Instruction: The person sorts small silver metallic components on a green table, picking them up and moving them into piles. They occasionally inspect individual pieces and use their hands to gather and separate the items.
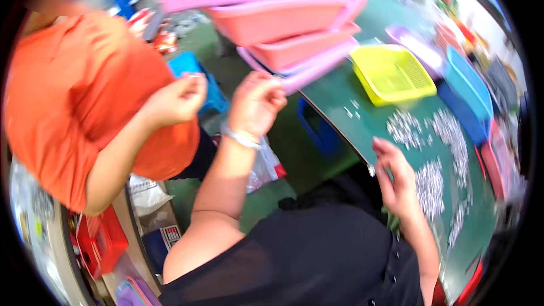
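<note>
The left hand [258, 102] is raised beyond the near edge of the green worktop [365, 124], its fingers curled and the thumb close to the index finger; blur hides whether a piece is pinched there. The right hand [396, 177] is loosely open over the worktop, thumb and fingers apart, with nothing clearly in its grasp. Beside it, small silvery elongated pieces [429, 188] lie in several heaps and a long curving band, and a few loose ones lie near a yellow-green rectangular plastic basket [371, 82]. Behind the left hand, a stack of pink and coral plastic baskets [277, 20] blocks the far corner of the worktop. A lilac plastic basket [416, 48], a light-blue plastic basket [470, 82] and a pink plastic basket [497, 161] hem in the heaps along the far and right sides. At left, 1 co-worker in an orange shirt [102, 96] stands close, 1 hand [184, 102] raised with fingers bunched, near a bright-blue plastic object [212, 93]. A red container [105, 241] stands at lower left.
</note>
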The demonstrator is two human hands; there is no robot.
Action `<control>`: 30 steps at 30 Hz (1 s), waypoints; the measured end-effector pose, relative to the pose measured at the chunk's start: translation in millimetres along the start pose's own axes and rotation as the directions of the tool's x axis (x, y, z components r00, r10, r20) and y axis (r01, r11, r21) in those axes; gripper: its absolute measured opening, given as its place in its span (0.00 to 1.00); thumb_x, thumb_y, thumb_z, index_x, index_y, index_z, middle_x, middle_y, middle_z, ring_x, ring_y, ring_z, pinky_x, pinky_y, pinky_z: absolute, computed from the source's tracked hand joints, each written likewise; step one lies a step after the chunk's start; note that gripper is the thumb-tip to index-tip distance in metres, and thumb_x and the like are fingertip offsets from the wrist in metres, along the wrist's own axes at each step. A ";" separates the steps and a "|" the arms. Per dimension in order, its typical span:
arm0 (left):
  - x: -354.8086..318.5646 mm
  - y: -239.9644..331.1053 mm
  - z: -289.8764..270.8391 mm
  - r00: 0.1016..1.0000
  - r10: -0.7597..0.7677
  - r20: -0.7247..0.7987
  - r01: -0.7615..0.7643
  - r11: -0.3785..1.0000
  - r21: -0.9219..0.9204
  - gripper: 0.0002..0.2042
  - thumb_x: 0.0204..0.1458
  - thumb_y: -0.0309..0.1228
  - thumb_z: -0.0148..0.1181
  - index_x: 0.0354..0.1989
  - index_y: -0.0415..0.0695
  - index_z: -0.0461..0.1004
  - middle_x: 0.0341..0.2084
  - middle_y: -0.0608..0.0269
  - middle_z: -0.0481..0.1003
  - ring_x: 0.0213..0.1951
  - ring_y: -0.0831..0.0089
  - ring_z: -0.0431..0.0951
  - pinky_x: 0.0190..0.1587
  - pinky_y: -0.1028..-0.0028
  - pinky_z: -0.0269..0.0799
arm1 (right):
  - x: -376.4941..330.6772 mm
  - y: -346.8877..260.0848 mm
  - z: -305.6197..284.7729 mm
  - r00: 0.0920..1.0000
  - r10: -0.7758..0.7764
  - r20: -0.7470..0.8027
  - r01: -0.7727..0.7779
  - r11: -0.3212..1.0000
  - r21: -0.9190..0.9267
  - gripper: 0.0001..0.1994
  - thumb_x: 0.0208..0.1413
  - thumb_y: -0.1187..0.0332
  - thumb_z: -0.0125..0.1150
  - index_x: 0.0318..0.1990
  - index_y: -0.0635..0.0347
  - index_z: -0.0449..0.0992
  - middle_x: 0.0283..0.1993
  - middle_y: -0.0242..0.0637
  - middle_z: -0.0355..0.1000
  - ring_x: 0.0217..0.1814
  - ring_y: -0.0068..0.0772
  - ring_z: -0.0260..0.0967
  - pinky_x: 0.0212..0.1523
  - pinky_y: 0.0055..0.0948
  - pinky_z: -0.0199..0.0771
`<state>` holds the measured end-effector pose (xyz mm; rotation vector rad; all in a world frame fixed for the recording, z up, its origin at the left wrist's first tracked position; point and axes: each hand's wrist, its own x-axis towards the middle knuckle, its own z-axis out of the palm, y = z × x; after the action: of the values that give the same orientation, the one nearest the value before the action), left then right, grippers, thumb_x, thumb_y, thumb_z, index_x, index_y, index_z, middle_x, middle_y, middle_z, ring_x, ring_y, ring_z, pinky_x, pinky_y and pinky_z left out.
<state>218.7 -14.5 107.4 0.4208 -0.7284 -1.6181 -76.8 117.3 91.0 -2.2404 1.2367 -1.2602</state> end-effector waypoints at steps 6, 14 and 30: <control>5.0 -1.4 -22.0 0.993 -0.053 0.109 0.056 0.998 -0.026 0.05 0.53 0.20 0.55 0.37 0.43 0.71 0.31 0.61 0.73 0.29 0.76 0.70 0.31 0.78 0.66 | 5.5 16.8 -15.7 0.889 0.444 -0.112 -0.248 0.671 0.699 0.05 0.59 0.72 0.56 0.37 0.65 0.75 0.42 0.32 0.73 0.41 0.19 0.67 0.46 0.22 0.67; 10.4 -4.8 -21.0 0.992 -0.072 0.103 0.071 0.997 0.012 0.04 0.55 0.21 0.55 0.37 0.43 0.71 0.31 0.61 0.71 0.29 0.75 0.69 0.31 0.78 0.66 | 2.4 18.4 -24.5 0.886 0.305 -0.350 -0.138 0.893 0.428 0.02 0.57 0.77 0.56 0.36 0.65 0.75 0.39 0.34 0.74 0.41 0.22 0.69 0.44 0.23 0.69; -2.0 40.1 79.9 0.389 -0.768 0.509 -0.734 -0.592 -0.332 0.03 0.41 0.29 0.54 0.23 0.44 0.70 0.24 0.63 0.67 0.39 0.68 0.71 0.46 0.73 0.69 | -1.6 23.0 -31.7 0.888 0.193 -0.418 -0.100 0.967 0.234 0.02 0.55 0.78 0.57 0.35 0.65 0.75 0.38 0.37 0.74 0.41 0.27 0.71 0.44 0.25 0.70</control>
<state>197.6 2.9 192.5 -0.2623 2.7130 -1.1773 -115.1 109.8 94.6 -1.7320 1.3178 -1.8048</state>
